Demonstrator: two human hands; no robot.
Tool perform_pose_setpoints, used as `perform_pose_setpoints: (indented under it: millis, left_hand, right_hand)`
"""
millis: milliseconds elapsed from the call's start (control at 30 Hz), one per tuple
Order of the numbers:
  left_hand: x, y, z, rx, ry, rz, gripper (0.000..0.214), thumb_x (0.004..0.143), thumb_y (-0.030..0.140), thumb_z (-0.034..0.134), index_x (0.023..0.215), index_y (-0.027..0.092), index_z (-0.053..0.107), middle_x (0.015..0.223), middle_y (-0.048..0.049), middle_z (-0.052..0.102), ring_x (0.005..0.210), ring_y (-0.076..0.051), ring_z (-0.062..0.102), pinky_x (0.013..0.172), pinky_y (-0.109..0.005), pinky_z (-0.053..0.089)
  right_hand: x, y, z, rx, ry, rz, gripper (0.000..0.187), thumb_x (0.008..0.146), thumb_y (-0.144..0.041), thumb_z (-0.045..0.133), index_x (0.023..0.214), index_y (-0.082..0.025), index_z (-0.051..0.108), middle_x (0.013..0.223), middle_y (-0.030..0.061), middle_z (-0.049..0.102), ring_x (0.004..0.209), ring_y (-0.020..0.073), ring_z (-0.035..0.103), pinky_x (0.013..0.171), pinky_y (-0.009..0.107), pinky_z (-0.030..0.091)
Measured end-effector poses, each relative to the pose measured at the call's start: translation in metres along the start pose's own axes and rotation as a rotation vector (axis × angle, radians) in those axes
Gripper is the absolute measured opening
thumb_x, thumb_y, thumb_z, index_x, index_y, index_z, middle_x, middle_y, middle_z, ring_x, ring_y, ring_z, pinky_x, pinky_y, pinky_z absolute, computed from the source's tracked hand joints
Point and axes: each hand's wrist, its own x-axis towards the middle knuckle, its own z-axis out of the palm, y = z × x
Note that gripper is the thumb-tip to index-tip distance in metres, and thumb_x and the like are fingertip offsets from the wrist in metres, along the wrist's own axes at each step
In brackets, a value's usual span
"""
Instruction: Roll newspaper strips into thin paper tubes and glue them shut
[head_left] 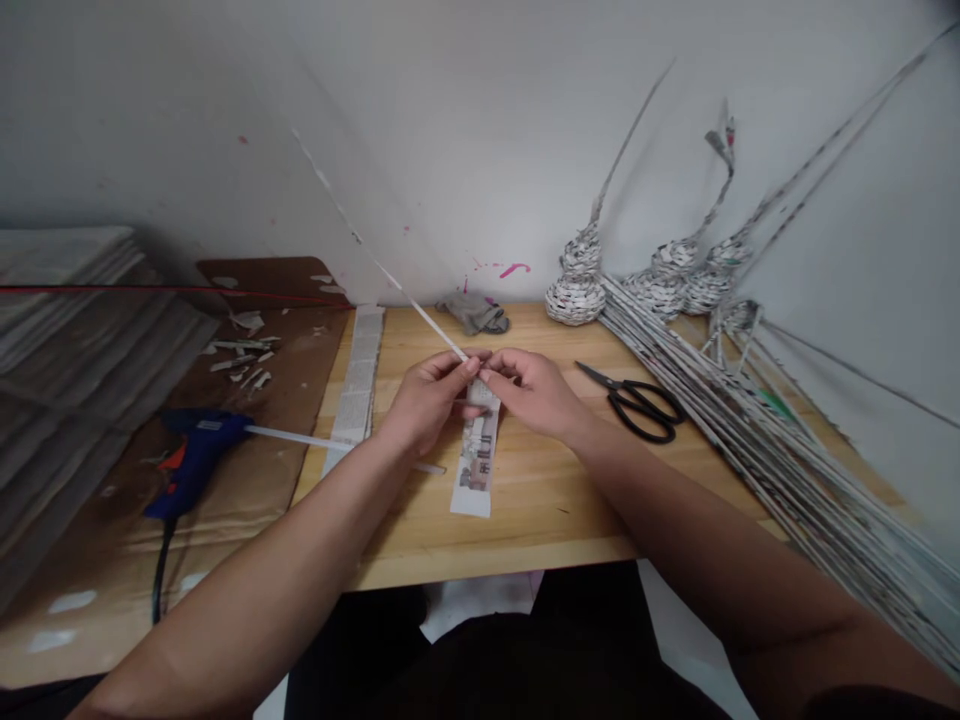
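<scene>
My left hand (429, 400) and my right hand (534, 392) meet over the middle of the wooden table (555, 500). Both pinch the top end of a printed newspaper strip (478, 462) that lies flat towards me. A long thin rolled paper stick (375, 262) runs from between my fingertips up and to the left, past the wall. Both hands are closed on the strip and stick where they join.
Black scissors (639, 404) lie right of my hands. A bundle of rolled paper sticks (780, 440) and woven paper figures (576, 288) fill the right side. A blue glue gun (196, 455) rests on brown cardboard (247, 480) at left, beside stacked newspapers (67, 330). A grey cloth (474, 314) lies at the back.
</scene>
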Motion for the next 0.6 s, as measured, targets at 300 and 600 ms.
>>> perform_pose_setpoints:
  millis: [300,600]
  left_hand:
    - [0.0042,0.0027,-0.0030,0.012,0.110,0.028,0.037,0.056,0.040,0.088,0.073,0.012,0.072,0.070,-0.0034,0.066,0.060,-0.011,0.058,0.042,-0.016,0.040]
    - [0.0092,0.0011,-0.0071,-0.038,0.107,0.015,0.040,0.052,0.040,0.089,0.072,0.011,0.071,0.066,-0.0021,0.064,0.056,-0.008,0.054,0.047,-0.018,0.044]
  right_hand:
    - [-0.0021,-0.0002,0.0047,0.112,0.002,0.018,0.017,0.084,-0.033,0.061,0.087,-0.016,0.063,0.081,0.0032,0.068,0.068,0.0132,0.061,0.062,0.026,0.048]
    - [-0.0042,-0.0055,0.0060,0.138,0.065,0.029,0.016,0.080,-0.027,0.066,0.091,-0.017,0.063,0.079,0.0039,0.070,0.065,0.0131,0.062,0.060,0.026,0.049]
